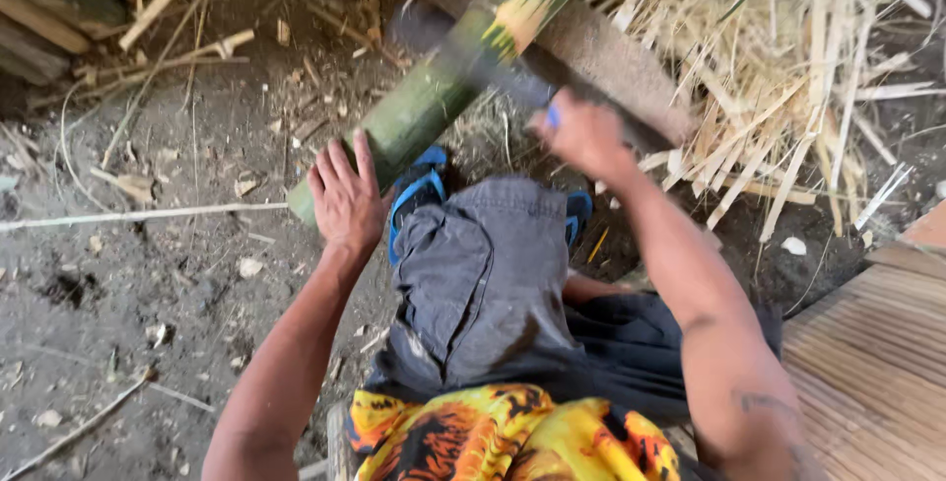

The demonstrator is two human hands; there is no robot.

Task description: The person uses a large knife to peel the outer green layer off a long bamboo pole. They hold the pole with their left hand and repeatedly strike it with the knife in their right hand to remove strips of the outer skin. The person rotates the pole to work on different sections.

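A thick green bamboo pole [448,77] lies slanted across the dirt, from lower left up to the top centre. Its far end rests on a brown log [611,57]. My left hand [345,195] presses flat on the pole's near end, fingers spread. My right hand [583,136] is closed on the handle of a dark blade [463,47], blurred by motion, which lies across the pole where the green skin is cut and yellow shows. My knee in grey trousers [483,274] sits between my arms, over blue sandals [414,190].
A heap of pale split bamboo strips [788,67] fills the upper right. A woven bamboo mat [877,363] lies at the lower right. Stacked poles [49,8] lie at the upper left. Thin sticks and chips litter the dirt ground [148,274].
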